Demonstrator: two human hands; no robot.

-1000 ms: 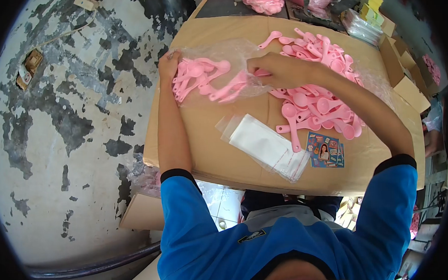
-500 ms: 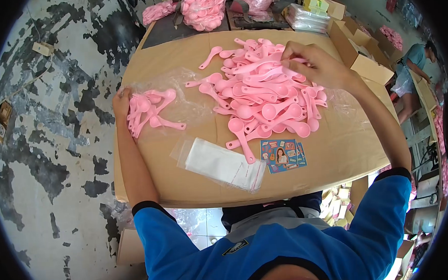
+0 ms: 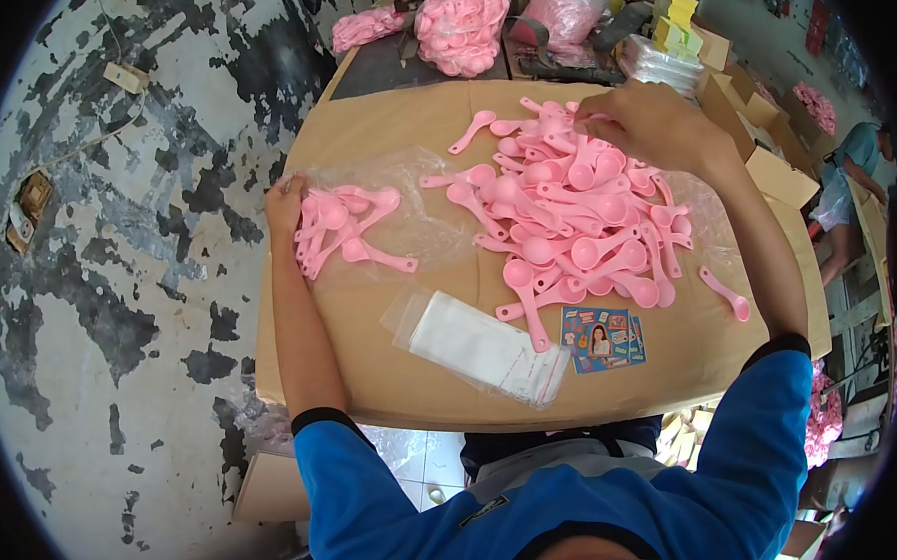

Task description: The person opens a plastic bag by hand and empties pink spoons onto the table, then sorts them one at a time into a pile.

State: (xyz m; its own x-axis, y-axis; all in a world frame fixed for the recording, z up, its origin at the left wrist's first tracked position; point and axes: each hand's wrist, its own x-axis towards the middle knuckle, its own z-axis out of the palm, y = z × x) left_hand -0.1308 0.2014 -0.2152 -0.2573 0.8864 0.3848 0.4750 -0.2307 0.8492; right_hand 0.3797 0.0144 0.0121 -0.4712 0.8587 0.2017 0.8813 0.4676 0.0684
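Note:
A big heap of pink measuring spoons (image 3: 565, 205) covers the middle of the table. My right hand (image 3: 657, 126) is over its upper right part, fingers bent down among the spoons; what they grip is hidden. A smaller group of pink spoons (image 3: 341, 225) lies at the left on a clear plastic bag (image 3: 424, 186). Beside that group, my left hand (image 3: 285, 200) is closed on the bag's left edge. One spoon (image 3: 725, 294) lies apart at the right. Near the front are a stack of clear packets (image 3: 481, 344) and some blue printed cards (image 3: 601, 340).
Behind the brown-covered table (image 3: 424, 401) are bagged pink items (image 3: 461, 24) and yellow boxes (image 3: 677, 30). An open carton (image 3: 762, 126) stands at the back right. Another person (image 3: 850, 192) is at the far right. A peeling wall (image 3: 119, 294) is on the left.
The view has shifted, so the table appears further right and lower. One spoon now lies separately right of the heap. My right hand has turned, with its fingers lower among the spoons.

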